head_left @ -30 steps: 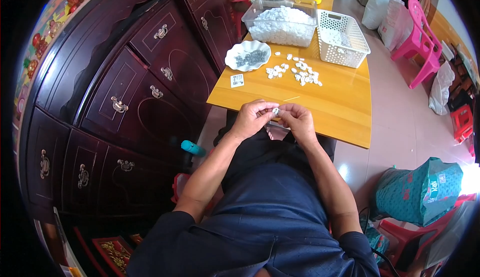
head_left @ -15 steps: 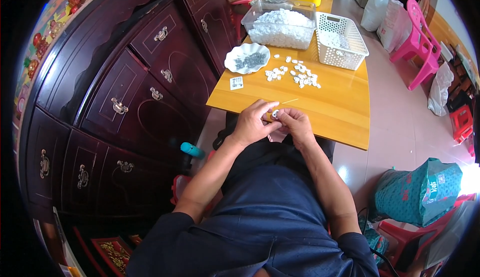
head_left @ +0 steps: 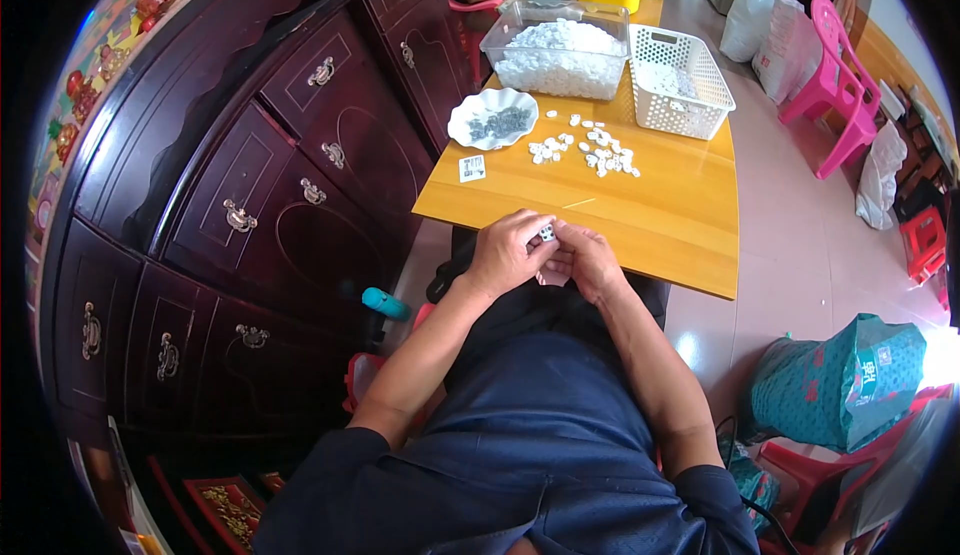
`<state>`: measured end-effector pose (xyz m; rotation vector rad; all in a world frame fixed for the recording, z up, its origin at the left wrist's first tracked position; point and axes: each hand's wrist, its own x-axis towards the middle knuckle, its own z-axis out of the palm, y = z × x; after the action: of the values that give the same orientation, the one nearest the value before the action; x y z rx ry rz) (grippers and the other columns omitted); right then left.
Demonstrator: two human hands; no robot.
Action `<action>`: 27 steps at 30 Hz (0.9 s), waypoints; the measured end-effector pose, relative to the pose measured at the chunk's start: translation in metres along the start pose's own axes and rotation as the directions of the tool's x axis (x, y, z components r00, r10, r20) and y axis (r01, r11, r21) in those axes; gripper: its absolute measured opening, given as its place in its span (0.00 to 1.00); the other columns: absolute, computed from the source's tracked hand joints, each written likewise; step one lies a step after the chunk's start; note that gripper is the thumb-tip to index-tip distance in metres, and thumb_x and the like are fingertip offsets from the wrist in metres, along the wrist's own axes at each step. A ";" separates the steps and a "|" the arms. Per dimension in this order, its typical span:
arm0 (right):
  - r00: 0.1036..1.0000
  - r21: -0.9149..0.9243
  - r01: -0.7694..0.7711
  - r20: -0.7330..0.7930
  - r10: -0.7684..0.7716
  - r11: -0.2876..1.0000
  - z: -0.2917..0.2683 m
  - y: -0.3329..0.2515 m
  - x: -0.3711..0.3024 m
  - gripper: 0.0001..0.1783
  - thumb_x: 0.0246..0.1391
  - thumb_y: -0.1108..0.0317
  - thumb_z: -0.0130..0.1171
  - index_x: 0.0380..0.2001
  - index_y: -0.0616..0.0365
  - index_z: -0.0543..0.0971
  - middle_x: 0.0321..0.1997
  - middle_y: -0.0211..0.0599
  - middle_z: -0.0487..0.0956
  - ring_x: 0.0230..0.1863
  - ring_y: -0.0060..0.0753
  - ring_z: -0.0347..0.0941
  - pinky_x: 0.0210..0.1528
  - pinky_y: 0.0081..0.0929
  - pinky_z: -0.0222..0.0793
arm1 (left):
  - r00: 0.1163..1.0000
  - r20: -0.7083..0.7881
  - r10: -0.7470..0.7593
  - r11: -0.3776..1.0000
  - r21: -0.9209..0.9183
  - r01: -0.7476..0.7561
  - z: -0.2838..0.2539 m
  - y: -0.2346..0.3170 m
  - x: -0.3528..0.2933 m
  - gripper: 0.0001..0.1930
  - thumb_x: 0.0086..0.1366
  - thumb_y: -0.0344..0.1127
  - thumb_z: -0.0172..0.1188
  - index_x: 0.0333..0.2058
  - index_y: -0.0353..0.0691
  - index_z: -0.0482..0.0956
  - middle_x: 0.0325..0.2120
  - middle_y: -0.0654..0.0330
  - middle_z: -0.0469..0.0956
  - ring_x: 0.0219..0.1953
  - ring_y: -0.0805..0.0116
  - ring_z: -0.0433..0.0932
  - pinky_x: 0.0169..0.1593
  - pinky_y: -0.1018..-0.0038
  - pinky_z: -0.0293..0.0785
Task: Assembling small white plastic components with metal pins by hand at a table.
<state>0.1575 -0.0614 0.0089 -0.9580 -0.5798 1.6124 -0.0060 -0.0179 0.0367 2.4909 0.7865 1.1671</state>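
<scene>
By the fingers of the left hand (head_left: 503, 253), a small black-and-white piece (head_left: 547, 234) is clamped near mid-frame; whether it is also gripped by the right hand (head_left: 592, 260) cannot be told. White pieces (head_left: 604, 163) are scattered on the tabletop (head_left: 685, 220), upper centre.

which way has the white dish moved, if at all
No, the white dish keeps its place on the table, just beyond the square card.

Dark cabinet (head_left: 250, 160), pink chair (head_left: 832, 107), pale tiled floor (head_left: 785, 220)
</scene>
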 end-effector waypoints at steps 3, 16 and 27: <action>1.000 -0.010 -0.020 0.005 0.020 1.000 0.000 0.000 -0.001 0.14 0.65 0.56 0.58 0.34 0.55 0.81 0.26 0.26 0.79 0.25 0.20 0.74 0.28 0.18 0.70 | 1.000 0.000 -0.030 0.999 -0.022 0.030 0.002 -0.002 -0.001 0.16 0.54 0.31 0.70 0.42 0.37 0.82 0.33 0.55 0.82 0.33 0.56 0.83 0.37 0.66 0.79; 0.988 0.000 0.154 -0.006 -0.154 0.988 0.002 0.010 0.004 0.14 0.66 0.62 0.57 0.28 0.60 0.79 0.17 0.26 0.72 0.13 0.17 0.63 0.15 0.18 0.56 | 1.000 0.024 -0.012 1.000 0.028 0.012 0.003 0.002 -0.001 0.14 0.59 0.29 0.65 0.44 0.34 0.81 0.37 0.52 0.82 0.39 0.51 0.82 0.41 0.64 0.79; 0.977 0.000 0.206 -0.061 -0.205 0.979 0.009 0.012 0.002 0.16 0.65 0.64 0.56 0.24 0.60 0.76 0.14 0.24 0.67 0.13 0.16 0.59 0.14 0.19 0.52 | 1.000 -0.021 0.017 0.999 0.038 -0.016 0.007 0.002 -0.004 0.11 0.62 0.29 0.63 0.43 0.35 0.80 0.36 0.51 0.82 0.38 0.50 0.82 0.40 0.63 0.79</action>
<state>0.1432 -0.0617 0.0036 -0.9080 -0.6112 1.3958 -0.0017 -0.0222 0.0311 2.5241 0.8018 1.1970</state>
